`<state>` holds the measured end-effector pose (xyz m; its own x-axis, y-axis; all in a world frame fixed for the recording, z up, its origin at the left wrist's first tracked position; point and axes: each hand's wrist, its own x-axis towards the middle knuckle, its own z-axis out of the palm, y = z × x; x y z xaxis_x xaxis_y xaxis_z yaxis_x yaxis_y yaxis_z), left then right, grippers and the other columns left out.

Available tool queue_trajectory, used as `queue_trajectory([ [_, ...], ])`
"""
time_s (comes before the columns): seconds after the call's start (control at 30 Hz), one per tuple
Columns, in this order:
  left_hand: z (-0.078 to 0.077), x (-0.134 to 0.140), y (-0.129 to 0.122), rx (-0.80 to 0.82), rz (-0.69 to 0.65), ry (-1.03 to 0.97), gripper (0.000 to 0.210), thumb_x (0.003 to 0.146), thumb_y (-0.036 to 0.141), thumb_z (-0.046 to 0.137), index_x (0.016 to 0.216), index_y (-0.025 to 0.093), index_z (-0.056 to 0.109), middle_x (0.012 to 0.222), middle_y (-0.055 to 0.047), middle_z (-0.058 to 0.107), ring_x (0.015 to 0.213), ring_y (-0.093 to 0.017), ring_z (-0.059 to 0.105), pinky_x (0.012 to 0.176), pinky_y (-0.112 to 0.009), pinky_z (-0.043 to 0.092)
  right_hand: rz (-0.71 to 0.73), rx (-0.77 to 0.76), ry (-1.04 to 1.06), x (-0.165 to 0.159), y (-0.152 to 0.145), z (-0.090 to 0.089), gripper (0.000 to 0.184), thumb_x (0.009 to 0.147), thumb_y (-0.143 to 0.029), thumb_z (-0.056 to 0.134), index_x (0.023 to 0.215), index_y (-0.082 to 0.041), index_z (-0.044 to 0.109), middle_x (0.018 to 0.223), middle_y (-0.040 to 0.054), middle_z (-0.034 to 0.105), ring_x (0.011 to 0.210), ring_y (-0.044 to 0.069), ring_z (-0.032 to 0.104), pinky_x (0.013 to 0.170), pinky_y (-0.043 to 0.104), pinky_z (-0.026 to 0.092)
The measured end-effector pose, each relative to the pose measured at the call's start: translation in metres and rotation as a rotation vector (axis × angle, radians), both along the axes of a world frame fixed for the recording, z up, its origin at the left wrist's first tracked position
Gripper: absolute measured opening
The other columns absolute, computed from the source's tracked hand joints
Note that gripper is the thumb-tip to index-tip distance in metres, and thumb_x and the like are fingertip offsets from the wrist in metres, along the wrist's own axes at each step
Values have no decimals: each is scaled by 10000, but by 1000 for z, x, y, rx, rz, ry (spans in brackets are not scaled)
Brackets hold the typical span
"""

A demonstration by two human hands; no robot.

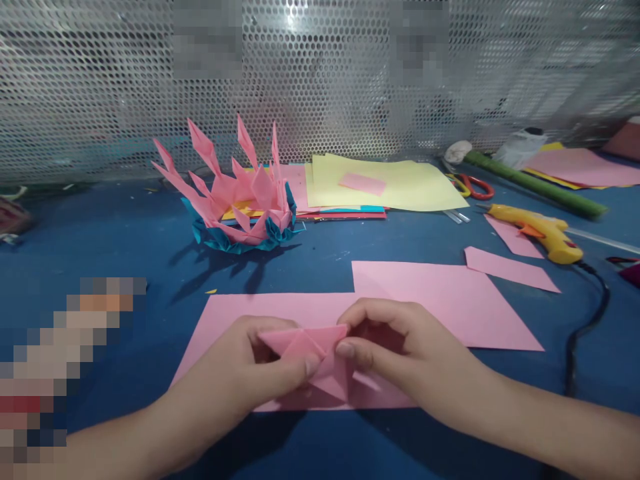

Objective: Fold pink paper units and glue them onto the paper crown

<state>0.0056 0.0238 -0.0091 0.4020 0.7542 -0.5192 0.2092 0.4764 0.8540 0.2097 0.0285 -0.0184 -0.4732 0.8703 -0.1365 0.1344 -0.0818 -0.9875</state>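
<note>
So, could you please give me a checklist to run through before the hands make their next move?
1. Folded pink paper held by both the left hand and the right hand: ok.
2. All its folds lined up: cannot tell, the fingers cover part of it.
3. Pink-and-blue paper piece standing apart from the hands: ok.
4. Table free of loose scraps: not ok, a small yellow scrap lies by the pink sheet under the hands.
5. Yellow glue gun lying apart from the hands: ok.
6. Glue gun cool: cannot tell from the picture.
</note>
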Motion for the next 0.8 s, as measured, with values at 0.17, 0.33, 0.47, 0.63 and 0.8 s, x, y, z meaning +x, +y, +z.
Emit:
queue_trajectory([
  [0.17, -2, -1, 0, 35, 81, 92, 119, 609, 219, 811, 658, 150, 727, 581, 52, 584, 580, -101, 469, 525, -163, 348, -17, -16, 43, 1, 1, -1, 50, 872, -192, 640, 824, -189, 653, 704, -47, 605, 628, 78, 536, 597, 173, 448],
  [0.33, -3, 1, 2, 17, 96, -61, 108, 624, 103, 797, 629, 189, 733, 588, 63, 683, 569, -88, 575, 551, -133, 452, -31, -19, 72, 0, 1, -1, 156, 868, -171, 628, 1014, -217, 659, 683, -61, 599, 553, 62, 533, 533, 166, 437],
  [0.47, -3, 3, 3, -14, 145, -110, 105, 662, 102, 793, 660, 194, 741, 587, 67, 713, 543, -63, 603, 510, -88, 449, -89, 5, 77, -1, 2, -2, 314, 797, -110, 668, 1074, -254, 631, 808, -56, 625, 633, 70, 590, 584, 170, 488],
  [0.63, -3, 2, 1, -88, 155, -173, 109, 647, 102, 810, 665, 180, 737, 571, 50, 731, 543, -66, 633, 507, -78, 463, -73, 142, 51, 1, 1, -3, 208, 835, -127, 648, 991, -264, 667, 870, -41, 676, 817, 98, 641, 728, 186, 516],
  [0.8, -4, -1, 1, -68, 128, -130, 131, 653, 69, 788, 668, 181, 720, 576, 49, 738, 546, -71, 640, 530, -91, 480, -12, 274, 9, 3, 2, -1, 202, 860, -84, 653, 975, -239, 713, 940, -31, 752, 860, 95, 672, 756, 168, 519],
])
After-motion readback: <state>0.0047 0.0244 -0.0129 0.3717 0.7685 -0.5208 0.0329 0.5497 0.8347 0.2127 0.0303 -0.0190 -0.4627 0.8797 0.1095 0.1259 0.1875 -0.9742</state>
